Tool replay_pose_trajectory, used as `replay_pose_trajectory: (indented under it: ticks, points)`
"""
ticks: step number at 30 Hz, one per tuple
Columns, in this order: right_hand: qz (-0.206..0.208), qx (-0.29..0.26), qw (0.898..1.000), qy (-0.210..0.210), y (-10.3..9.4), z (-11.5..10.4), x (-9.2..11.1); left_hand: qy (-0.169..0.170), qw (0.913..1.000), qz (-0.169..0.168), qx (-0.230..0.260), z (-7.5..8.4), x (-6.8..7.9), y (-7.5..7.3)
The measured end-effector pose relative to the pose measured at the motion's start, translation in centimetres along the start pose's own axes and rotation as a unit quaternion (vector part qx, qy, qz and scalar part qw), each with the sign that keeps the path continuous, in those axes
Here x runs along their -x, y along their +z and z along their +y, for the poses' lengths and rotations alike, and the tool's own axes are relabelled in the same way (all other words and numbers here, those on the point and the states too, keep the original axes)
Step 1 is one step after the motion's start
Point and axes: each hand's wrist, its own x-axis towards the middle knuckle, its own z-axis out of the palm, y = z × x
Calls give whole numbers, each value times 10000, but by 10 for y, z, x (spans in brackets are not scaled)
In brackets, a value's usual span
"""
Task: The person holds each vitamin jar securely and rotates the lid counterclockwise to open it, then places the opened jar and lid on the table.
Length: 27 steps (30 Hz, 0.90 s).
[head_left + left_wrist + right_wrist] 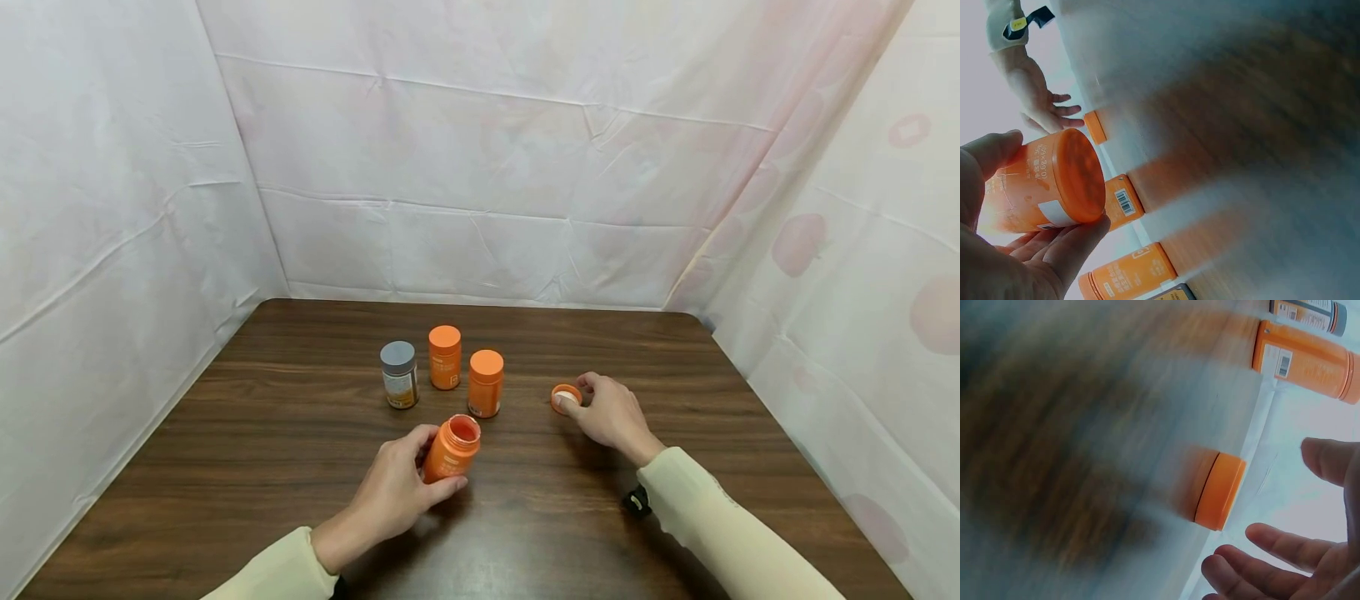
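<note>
One bottle [450, 454] (uncapped) in left grip [392, 487].

"What's in the left grip [392, 485]?"
"A tilted, uncapped orange bottle [452, 457]."
"And the right grip [615, 414]?"
"Close by an orange cap [565, 397] on the table [225, 450]."
"Farther back?"
"Two capped orange bottles [446, 364], one grey-lidded jar [400, 379]."

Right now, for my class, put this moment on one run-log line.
left hand: holds uncapped orange bottle | right hand: fingers apart, by orange cap | standing: nearer capped bottle, farther capped bottle, grey-lidded jar
</note>
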Motion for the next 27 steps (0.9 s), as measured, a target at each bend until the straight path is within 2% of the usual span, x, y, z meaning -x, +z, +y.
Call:
replay_pose_trajectory:
  ticks: [14,19,27]
  points:
    - [485,105,9955,-810,7,-7,15,-256,9992,317,34,-2,-4,-2]
    - [620,148,9915,-1136,8,-8,21,-225,9986,477,30,-4,-4,-5]
    - [530,144,9909,-1230,10,-9,33,-369,9976,588,40,-7,-4,-9]
